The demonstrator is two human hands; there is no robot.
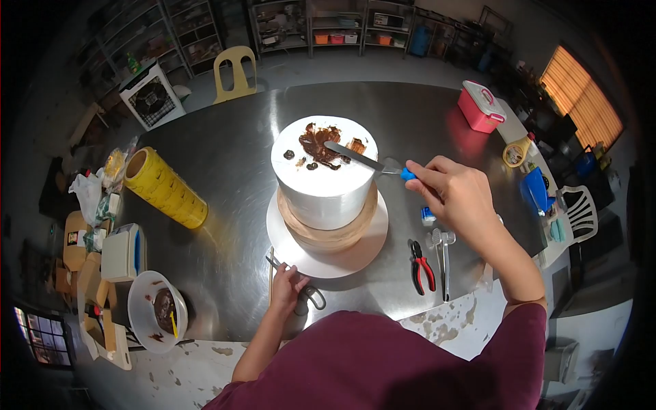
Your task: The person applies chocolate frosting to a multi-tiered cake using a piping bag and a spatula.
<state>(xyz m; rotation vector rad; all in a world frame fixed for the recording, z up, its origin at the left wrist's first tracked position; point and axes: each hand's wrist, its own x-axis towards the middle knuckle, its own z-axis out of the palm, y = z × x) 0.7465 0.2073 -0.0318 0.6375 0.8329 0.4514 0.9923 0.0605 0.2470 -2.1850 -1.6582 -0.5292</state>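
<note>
A metal spatula [355,156] with a blue handle end is gripped in my right hand [451,188]. Its blade lies over dark chocolate [318,142] smeared on top of a tall white-topped cake [321,179]. Bare brown cake shows below the white part, on a round white board [342,266]. At the board's front left edge is my left hand [285,287], fingers bent beside grey-handled scissors [313,298]; whether it holds them or the board is unclear.
Pliers [422,266] and metal tongs [446,266] lie right of the board. Yellow film roll [167,188], white scale [123,253] and chocolate bowl [147,290] stand left. A pink box [478,109] is at the back right.
</note>
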